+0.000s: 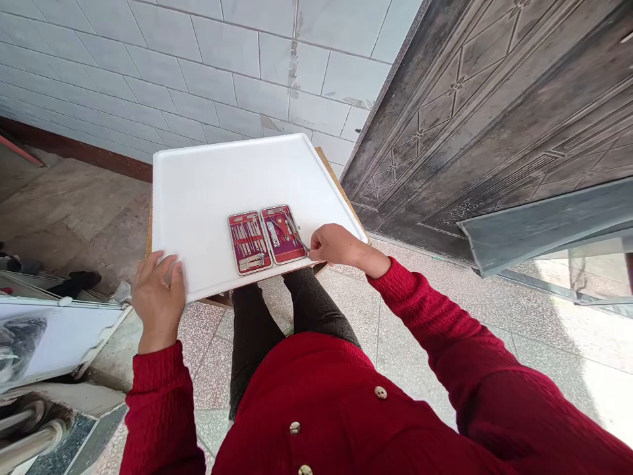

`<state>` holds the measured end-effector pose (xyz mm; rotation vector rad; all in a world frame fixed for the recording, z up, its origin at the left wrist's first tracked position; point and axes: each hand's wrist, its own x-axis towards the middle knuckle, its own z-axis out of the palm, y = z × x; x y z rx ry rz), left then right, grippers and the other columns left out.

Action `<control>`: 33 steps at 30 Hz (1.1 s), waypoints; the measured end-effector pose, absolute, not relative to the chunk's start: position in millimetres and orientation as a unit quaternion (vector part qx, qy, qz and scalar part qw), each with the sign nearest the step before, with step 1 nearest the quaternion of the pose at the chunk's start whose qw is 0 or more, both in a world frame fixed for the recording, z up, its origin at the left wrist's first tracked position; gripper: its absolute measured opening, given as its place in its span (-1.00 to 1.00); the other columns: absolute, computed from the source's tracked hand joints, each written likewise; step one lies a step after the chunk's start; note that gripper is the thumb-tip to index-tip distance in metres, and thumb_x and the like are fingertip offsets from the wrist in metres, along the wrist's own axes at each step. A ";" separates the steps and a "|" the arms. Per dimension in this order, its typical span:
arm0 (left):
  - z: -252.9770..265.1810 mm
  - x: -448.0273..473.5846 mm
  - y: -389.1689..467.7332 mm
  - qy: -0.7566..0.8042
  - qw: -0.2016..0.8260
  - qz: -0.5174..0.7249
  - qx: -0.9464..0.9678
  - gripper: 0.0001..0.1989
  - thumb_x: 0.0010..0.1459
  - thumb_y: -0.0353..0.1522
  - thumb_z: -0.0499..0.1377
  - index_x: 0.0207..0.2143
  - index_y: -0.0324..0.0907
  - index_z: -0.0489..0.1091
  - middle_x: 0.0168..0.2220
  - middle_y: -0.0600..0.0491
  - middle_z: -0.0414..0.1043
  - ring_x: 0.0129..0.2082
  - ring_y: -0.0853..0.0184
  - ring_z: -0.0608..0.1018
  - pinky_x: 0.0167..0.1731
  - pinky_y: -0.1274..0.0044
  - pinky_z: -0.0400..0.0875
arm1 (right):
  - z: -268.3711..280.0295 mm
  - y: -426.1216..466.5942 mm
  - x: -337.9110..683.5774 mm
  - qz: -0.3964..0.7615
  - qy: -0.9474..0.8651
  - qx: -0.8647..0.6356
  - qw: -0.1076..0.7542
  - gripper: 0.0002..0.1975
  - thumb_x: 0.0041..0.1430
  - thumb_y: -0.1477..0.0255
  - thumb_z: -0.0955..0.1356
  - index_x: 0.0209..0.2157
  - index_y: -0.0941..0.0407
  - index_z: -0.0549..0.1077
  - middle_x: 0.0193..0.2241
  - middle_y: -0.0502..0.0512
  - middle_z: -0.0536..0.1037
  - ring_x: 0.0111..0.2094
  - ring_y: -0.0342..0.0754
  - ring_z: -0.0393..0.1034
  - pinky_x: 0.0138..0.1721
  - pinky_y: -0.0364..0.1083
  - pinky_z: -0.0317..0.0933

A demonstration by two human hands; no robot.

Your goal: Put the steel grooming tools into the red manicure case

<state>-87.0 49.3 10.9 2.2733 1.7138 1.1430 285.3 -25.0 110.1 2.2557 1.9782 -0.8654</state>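
Observation:
An open manicure set (253,258) lies on a white board with a raised rim (208,178), near its front edge. Its left half carries a row of slim metal tools and clippers on red lining. A nail clipper (273,234) and other tools sit in the right half. My right hand (336,245) is closed in a pinch at the right half's front right corner. A slim metal tool (297,231) slants down to those fingertips, which partly hide its end. My left hand (161,290) rests on the board's front left corner, fingers apart, holding nothing.
A tiled wall (222,59) stands behind the board, and a dark patterned metal door (445,119) is at the right. White box-like things (54,336) stand at the left. My legs (257,336) are right under the board's front edge.

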 end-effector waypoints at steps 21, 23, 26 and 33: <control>5.2 -87.1 47.5 0.546 0.028 0.382 0.745 -0.73 0.40 -0.21 0.09 -0.04 -0.03 0.56 0.13 -0.09 0.52 0.23 0.02 0.49 0.25 0.10 0.38 | 104.5 -11.6 254.4 -0.287 0.658 0.695 0.049 -0.78 0.15 0.39 0.38 -0.48 0.19 0.63 -0.63 0.05 0.54 -0.54 -0.08 0.45 -0.42 -0.15 0.22; 4.6 -87.3 47.8 0.545 0.031 0.382 0.746 -0.73 0.39 -0.21 0.09 -0.04 -0.04 0.56 0.12 -0.10 0.52 0.22 0.02 0.49 0.25 0.10 0.37 | 105.3 -8.4 251.3 -0.283 0.655 0.699 0.048 -0.75 0.20 0.36 0.38 -0.45 0.19 0.64 -0.61 0.06 0.55 -0.53 -0.09 0.45 -0.42 -0.15 0.22; 4.3 -87.3 47.7 0.548 0.035 0.381 0.744 -0.74 0.39 -0.21 0.09 -0.06 -0.04 0.56 0.13 -0.09 0.52 0.23 0.03 0.48 0.26 0.10 0.35 | 102.3 -2.5 244.3 -0.230 0.665 0.708 0.055 -0.74 0.23 0.31 0.40 -0.38 0.18 0.66 -0.45 0.13 0.64 -0.40 -0.03 0.52 -0.40 -0.14 0.19; 6.1 -86.2 46.6 0.553 0.042 0.381 0.740 -0.71 0.40 -0.19 0.08 -0.10 -0.08 0.55 0.12 -0.12 0.52 0.23 0.01 0.48 0.23 0.12 0.36 | 85.8 0.0 234.2 -0.160 0.662 0.732 0.025 -0.76 0.31 0.35 0.35 -0.26 0.14 0.66 -0.20 0.20 0.69 -0.17 0.04 0.54 -0.27 -0.11 0.19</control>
